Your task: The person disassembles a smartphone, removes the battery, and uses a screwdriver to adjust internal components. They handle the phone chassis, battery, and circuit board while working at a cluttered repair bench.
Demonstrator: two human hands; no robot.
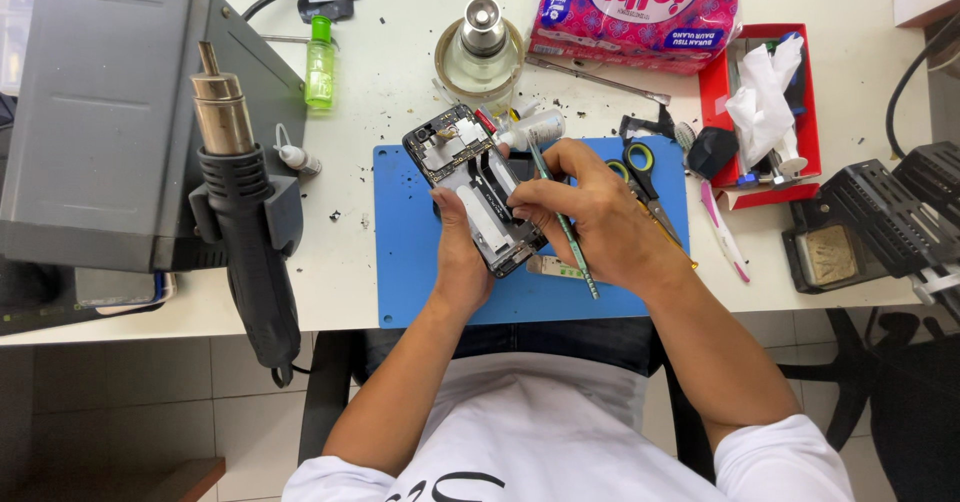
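Note:
An opened smartphone, back cover off with circuit board and white inner plate showing, lies tilted over a blue work mat. My left hand grips its lower end from below, thumb along the left edge. My right hand holds a thin teal tool like a pen, fingertips pressed on the middle of the phone.
A hot-air gun hangs on a grey station at left. Green bottle, glass dispenser, pink tissue pack, scissors, red tray and black stand ring the mat. Debris dots the white table.

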